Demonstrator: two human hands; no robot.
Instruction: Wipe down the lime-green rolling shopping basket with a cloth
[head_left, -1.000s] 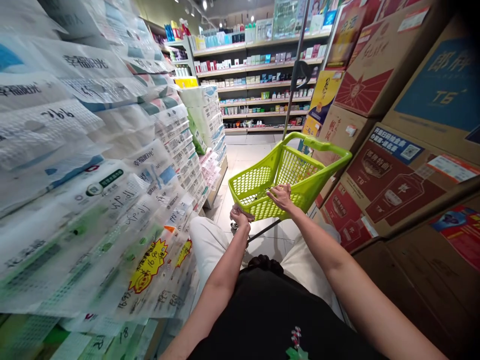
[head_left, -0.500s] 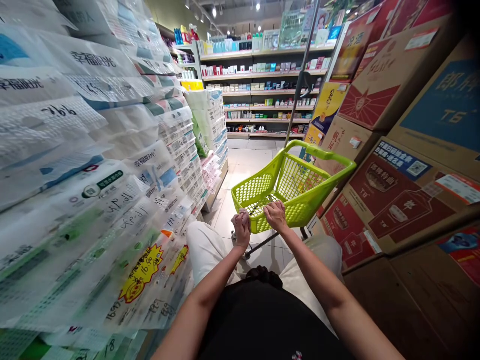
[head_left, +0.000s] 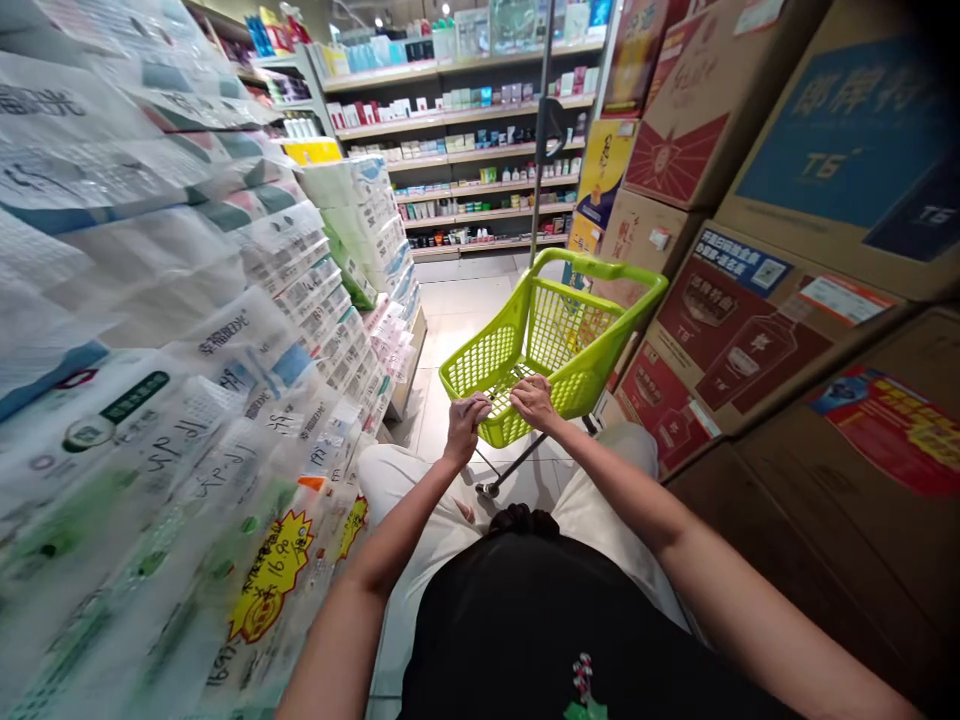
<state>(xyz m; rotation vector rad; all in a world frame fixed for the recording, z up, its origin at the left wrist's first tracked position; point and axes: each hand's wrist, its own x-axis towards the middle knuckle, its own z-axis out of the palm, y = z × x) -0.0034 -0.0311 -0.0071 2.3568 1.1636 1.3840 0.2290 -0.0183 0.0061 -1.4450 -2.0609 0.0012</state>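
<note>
A lime-green plastic shopping cart (head_left: 581, 305) stands in the aisle before me, its basket a lattice of small openings and its handle on the far side. At its near rim, my left hand (head_left: 466, 420) is closed on a pale, crumpled cloth (head_left: 478, 403), pressed close to the rim's left corner. My right hand (head_left: 534, 404) has its fingers curled over the same rim a little further right. Part of the cart's metal frame and a wheel (head_left: 487, 490) show below the basket.
Stacked plastic-wrapped paper packs (head_left: 247, 400) with handwritten prices rise close on my left. Cardboard cartons (head_left: 765, 350) are piled on the right. Ahead, shelves (head_left: 465, 150) hold small boxes and bottles, with a dark upright pole (head_left: 541, 180) before them. Tiled floor (head_left: 457, 310) runs between.
The view has turned slightly right and down, so the surroundings shift left and up. My left hand has moved a little along the near rim; the right stays on it.
</note>
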